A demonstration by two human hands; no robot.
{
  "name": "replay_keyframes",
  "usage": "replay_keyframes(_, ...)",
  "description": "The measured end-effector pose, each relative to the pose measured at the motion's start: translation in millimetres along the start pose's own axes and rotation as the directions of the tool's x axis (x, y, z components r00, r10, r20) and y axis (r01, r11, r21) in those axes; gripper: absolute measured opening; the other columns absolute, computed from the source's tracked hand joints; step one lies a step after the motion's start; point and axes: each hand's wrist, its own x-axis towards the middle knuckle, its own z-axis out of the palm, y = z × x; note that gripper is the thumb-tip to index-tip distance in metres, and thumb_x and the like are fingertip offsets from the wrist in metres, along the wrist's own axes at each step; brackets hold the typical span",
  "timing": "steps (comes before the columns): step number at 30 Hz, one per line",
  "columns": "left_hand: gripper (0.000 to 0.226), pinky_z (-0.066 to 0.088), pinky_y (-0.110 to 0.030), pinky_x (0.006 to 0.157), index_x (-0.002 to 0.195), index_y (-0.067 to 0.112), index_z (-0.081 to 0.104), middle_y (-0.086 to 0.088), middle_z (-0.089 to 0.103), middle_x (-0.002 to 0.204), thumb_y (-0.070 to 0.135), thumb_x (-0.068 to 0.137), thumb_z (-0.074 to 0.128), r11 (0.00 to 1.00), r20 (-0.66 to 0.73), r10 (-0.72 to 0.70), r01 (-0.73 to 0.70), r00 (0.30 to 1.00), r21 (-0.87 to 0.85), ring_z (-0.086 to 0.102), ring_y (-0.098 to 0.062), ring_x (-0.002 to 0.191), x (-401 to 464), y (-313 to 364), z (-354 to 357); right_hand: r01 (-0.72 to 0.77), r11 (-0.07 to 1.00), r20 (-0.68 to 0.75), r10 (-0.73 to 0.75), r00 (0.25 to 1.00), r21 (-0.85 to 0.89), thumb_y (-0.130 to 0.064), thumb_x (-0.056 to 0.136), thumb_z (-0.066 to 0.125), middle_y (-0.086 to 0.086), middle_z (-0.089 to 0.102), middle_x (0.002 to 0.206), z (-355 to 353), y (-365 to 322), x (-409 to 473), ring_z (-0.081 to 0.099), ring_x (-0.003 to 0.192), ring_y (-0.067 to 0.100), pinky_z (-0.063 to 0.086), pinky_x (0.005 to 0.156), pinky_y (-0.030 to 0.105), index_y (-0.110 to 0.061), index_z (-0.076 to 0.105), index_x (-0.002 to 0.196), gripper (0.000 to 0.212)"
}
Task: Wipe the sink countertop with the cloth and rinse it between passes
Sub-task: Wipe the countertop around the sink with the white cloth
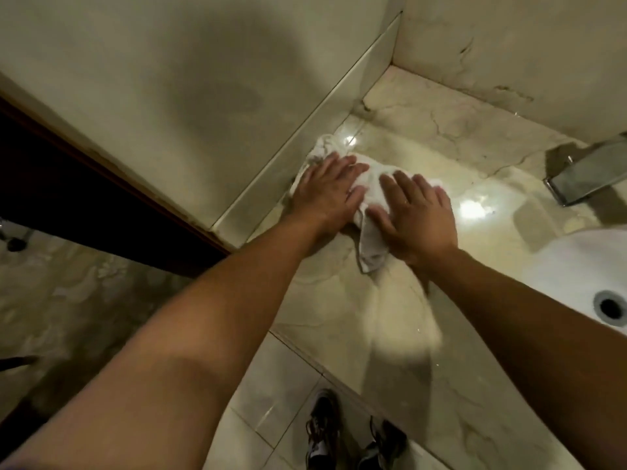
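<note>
I see both hands flat on the white cloth [369, 195], which lies bunched on the marble surface [390, 320] close to the left side wall [169, 79]. My left hand [327, 195] presses the cloth's far, wall-side part with fingers straight and spread; its grip is released, not curled round anything. My right hand [412, 215] lies just beside it, fingers straight too, palm down on the nearer right part, grip likewise released. A loose tail of cloth hangs toward me between the two wrists. The surface shines wet around the cloth. To the right sit the white sink basin [576, 266] with its dark drain [610, 307], and the metal faucet [587, 174] above it. Two shoes [353, 439] stand on the tiled floor below.
</note>
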Motion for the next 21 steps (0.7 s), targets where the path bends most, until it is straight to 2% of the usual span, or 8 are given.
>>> replay_keyframes(4, 0.053, 0.009, -0.04, 0.12, 0.147, 0.037, 0.03, 0.008, 0.026, 0.158, 0.047, 0.096, 0.023, 0.999, -0.057, -0.031, 0.03, 0.998, -0.02, 0.014, -0.015, 0.148, -47, -7, 18, 0.055, 0.998, -0.039, -0.054, 0.998, 0.037, -0.062, 0.099, 0.015, 0.006, 0.028, 0.162, 18, -19, -39, 0.022, 0.15, 0.032, 0.014, 0.12, 0.052, -0.024, 0.029, 0.155, 0.069)
replay_keyframes(9, 0.058, 0.011, -0.042, 0.119, 0.148, 0.033, 0.032, 0.006, 0.028, 0.158, 0.049, 0.094, 0.02, 0.998, -0.037, -0.056, 0.056, 0.998, -0.007, 0.015, -0.017, 0.148, -131, -15, 21, 0.183, 0.98, -0.027, -0.182, 0.983, 0.079, -0.059, 0.099, 0.03, 0.012, 0.042, 0.154, 27, -46, -96, 0.036, 0.143, 0.037, 0.03, 0.114, 0.056, -0.019, 0.044, 0.149, 0.065)
replay_keyframes(12, 0.061, 0.008, -0.041, 0.119, 0.149, 0.033, 0.029, 0.007, 0.024, 0.159, 0.051, 0.093, 0.017, 0.996, 0.002, -0.09, 0.09, 0.996, -0.009, 0.011, -0.015, 0.148, -128, -13, 12, 0.337, 0.94, -0.023, -0.336, 0.941, 0.049, -0.063, 0.097, 0.036, 0.014, 0.053, 0.145, 19, -28, -74, 0.05, 0.131, 0.039, 0.043, 0.102, 0.052, -0.016, 0.053, 0.142, 0.067)
replay_keyframes(14, 0.057, 0.005, -0.04, 0.12, 0.151, 0.034, 0.025, 0.008, 0.019, 0.161, 0.049, 0.096, 0.02, 0.994, 0.015, -0.114, 0.114, 0.993, 0.005, 0.007, -0.014, 0.149, -103, -10, 4, 0.324, 0.946, 0.014, -0.325, 0.946, 0.024, -0.069, 0.096, 0.028, 0.013, 0.055, 0.144, 8, -19, -47, 0.052, 0.13, 0.039, 0.046, 0.1, 0.052, -0.017, 0.053, 0.142, 0.074)
replay_keyframes(16, 0.053, 0.004, -0.041, 0.12, 0.152, 0.034, 0.022, 0.009, 0.017, 0.161, 0.044, 0.1, 0.027, 0.988, 0.02, -0.156, 0.156, 0.988, 0.002, 0.005, -0.014, 0.149, -83, -10, 1, 0.263, 0.963, 0.055, -0.266, 0.962, 0.051, -0.073, 0.091, 0.021, 0.011, 0.047, 0.15, 3, -22, -35, 0.043, 0.137, 0.038, 0.039, 0.108, 0.053, -0.02, 0.046, 0.147, 0.081)
replay_keyframes(19, 0.053, 0.007, -0.042, 0.12, 0.15, 0.033, 0.026, 0.008, 0.021, 0.16, 0.045, 0.098, 0.026, 0.984, -0.005, -0.176, 0.176, 0.984, -0.007, 0.01, -0.015, 0.148, -97, -7, 13, 0.199, 0.978, 0.064, -0.203, 0.977, 0.056, -0.069, 0.089, 0.017, 0.009, 0.033, 0.16, 16, -35, -54, 0.027, 0.147, 0.035, 0.019, 0.118, 0.053, -0.023, 0.035, 0.153, 0.081)
replay_keyframes(21, 0.058, 0.01, -0.044, 0.12, 0.149, 0.032, 0.031, 0.006, 0.026, 0.158, 0.048, 0.094, 0.02, 0.982, -0.027, -0.186, 0.185, 0.982, -0.034, 0.013, -0.017, 0.148, -127, -3, 22, 0.212, 0.975, 0.042, -0.215, 0.976, 0.061, -0.066, 0.091, 0.023, 0.011, 0.039, 0.156, 25, -42, -80, 0.033, 0.145, 0.037, 0.021, 0.117, 0.056, -0.022, 0.041, 0.15, 0.076)
